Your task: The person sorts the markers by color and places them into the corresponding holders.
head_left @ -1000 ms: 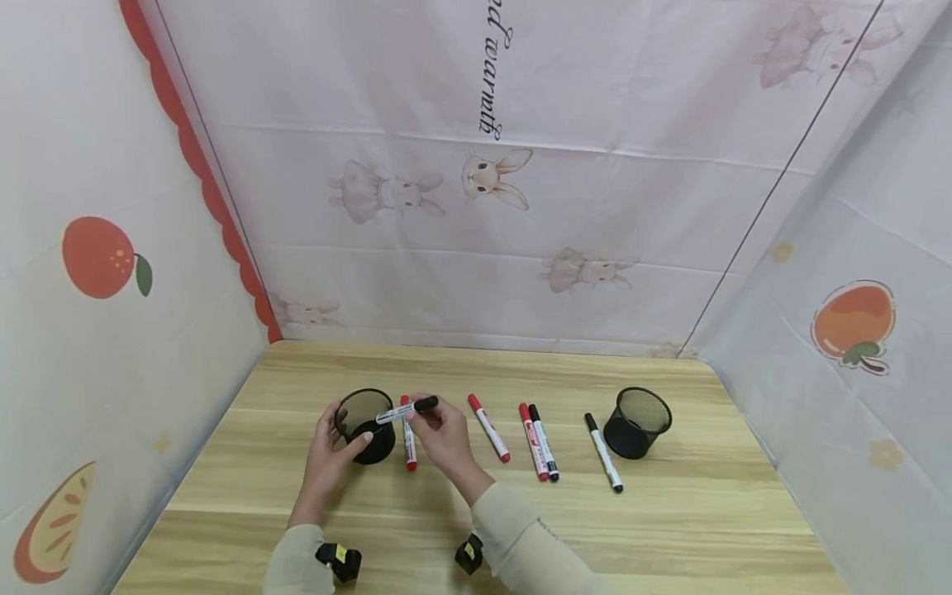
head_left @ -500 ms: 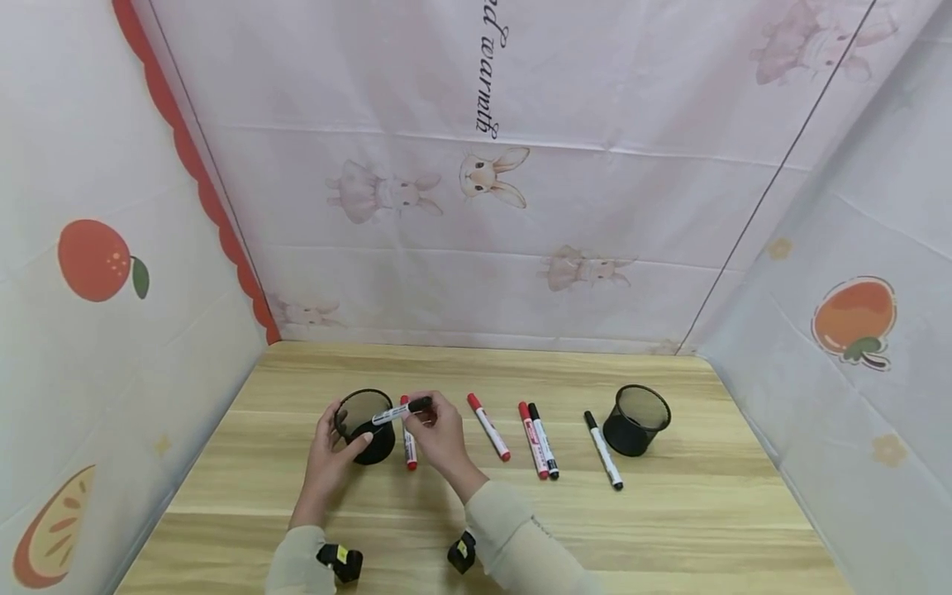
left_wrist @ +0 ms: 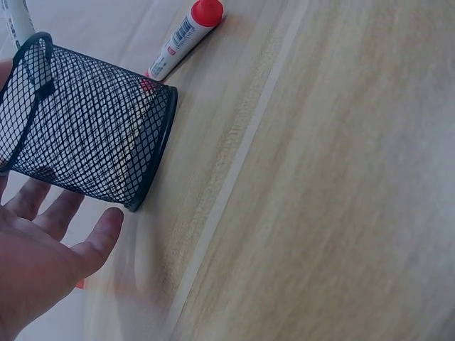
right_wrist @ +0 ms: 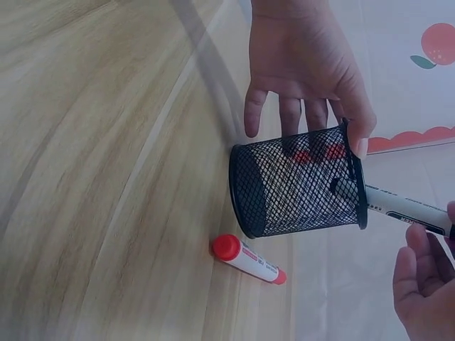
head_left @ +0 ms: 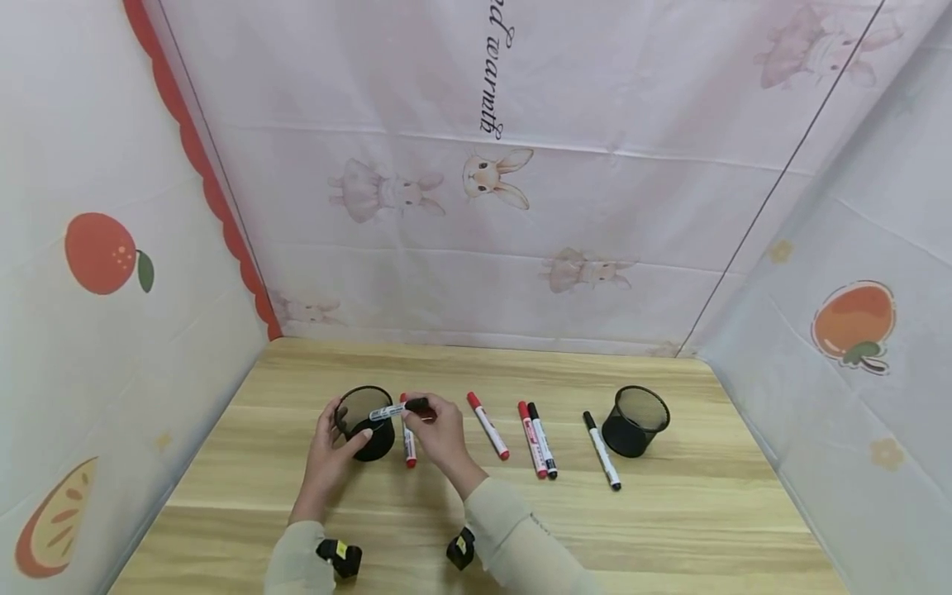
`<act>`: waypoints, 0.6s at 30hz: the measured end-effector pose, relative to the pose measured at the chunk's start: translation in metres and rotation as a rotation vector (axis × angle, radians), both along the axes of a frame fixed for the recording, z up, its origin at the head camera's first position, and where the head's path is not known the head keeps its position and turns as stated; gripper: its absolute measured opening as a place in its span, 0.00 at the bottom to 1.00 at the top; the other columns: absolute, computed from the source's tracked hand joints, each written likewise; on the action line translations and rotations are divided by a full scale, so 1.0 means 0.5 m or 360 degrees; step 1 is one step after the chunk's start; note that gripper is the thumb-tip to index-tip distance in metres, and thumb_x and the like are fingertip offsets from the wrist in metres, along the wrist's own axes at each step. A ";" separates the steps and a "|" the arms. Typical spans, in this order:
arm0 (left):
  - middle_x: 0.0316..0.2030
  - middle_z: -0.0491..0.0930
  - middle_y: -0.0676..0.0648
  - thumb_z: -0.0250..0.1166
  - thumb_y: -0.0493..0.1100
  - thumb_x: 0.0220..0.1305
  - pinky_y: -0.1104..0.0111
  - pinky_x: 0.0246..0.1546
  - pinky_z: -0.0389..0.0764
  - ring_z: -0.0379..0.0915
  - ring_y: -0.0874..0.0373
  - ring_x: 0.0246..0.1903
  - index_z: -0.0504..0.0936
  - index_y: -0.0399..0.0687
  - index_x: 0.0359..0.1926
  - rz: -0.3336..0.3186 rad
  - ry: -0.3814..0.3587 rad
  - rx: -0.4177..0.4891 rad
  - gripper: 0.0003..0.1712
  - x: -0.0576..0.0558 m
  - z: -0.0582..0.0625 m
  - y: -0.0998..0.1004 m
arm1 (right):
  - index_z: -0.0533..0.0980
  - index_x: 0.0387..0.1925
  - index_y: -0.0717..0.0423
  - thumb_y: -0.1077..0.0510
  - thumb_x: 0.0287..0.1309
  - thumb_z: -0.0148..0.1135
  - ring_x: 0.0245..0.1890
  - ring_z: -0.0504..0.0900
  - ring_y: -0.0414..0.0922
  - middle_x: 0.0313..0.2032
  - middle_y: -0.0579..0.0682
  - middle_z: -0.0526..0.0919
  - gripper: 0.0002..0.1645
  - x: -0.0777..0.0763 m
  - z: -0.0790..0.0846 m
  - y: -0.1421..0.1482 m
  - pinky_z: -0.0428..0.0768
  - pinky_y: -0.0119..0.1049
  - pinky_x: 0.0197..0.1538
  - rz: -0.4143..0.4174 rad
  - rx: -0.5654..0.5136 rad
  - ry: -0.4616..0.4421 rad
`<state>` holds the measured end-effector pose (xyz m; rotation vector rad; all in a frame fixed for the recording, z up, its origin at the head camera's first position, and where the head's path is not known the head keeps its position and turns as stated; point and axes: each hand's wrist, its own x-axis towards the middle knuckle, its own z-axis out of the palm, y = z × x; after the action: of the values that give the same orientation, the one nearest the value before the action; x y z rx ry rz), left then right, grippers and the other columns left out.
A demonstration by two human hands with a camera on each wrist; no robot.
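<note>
My left hand [head_left: 326, 464] holds a black mesh pen cup [head_left: 376, 445] upright on the table, its thumb at the near side by the rim and its fingers round the far left side. The right hand [head_left: 445, 438] pinches a white marker with black ends [head_left: 388, 411] by its capped end. That marker slants over the cup; in the right wrist view its black lower end [right_wrist: 345, 187] shows through the mesh, inside the mouth. Just right of the cup lies a red-capped marker [head_left: 410, 450], partly hidden by the right hand in the head view.
Another red marker [head_left: 488, 426] lies right of the hands. Beyond it a red marker [head_left: 533, 440] and a black marker [head_left: 544, 440] lie side by side. Farther right are a black marker [head_left: 602, 450] and a second mesh cup [head_left: 630, 431]. Printed cloth walls stand round the wooden table [head_left: 669, 529].
My right hand has moved slightly left, bringing the marker's lower end farther over the cup's mouth. The left hand and cup have stayed in place.
</note>
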<state>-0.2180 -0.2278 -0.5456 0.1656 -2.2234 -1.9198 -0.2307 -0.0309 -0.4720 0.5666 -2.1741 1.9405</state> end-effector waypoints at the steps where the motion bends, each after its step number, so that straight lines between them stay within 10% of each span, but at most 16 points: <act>1: 0.67 0.54 0.38 0.67 0.43 0.58 0.50 0.62 0.52 0.48 0.39 0.64 0.47 0.51 0.72 0.0005 -0.0004 -0.0008 0.48 0.000 0.001 -0.001 | 0.78 0.40 0.71 0.72 0.53 0.62 0.33 0.80 0.50 0.37 0.61 0.82 0.11 0.005 0.009 0.001 0.80 0.36 0.37 0.0012 -0.0001 0.0005; 7: 0.66 0.55 0.38 0.69 0.45 0.56 0.50 0.62 0.53 0.49 0.39 0.64 0.48 0.50 0.72 0.0016 -0.0006 0.0010 0.49 -0.002 0.002 -0.002 | 0.76 0.39 0.71 0.74 0.50 0.62 0.34 0.80 0.53 0.36 0.64 0.81 0.12 0.018 0.033 0.000 0.79 0.33 0.37 -0.0001 -0.0043 -0.0055; 18: 0.65 0.55 0.35 0.68 0.40 0.56 0.50 0.62 0.53 0.50 0.36 0.63 0.50 0.47 0.71 0.0002 0.0057 0.0055 0.48 -0.002 -0.001 0.000 | 0.79 0.36 0.67 0.71 0.47 0.67 0.27 0.78 0.39 0.31 0.55 0.82 0.11 -0.033 -0.036 -0.033 0.79 0.29 0.32 -0.0066 0.0005 -0.0007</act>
<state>-0.2189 -0.2278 -0.5462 0.1362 -2.1679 -1.9459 -0.2472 -0.0475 -0.4897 0.5144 -2.1743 1.9195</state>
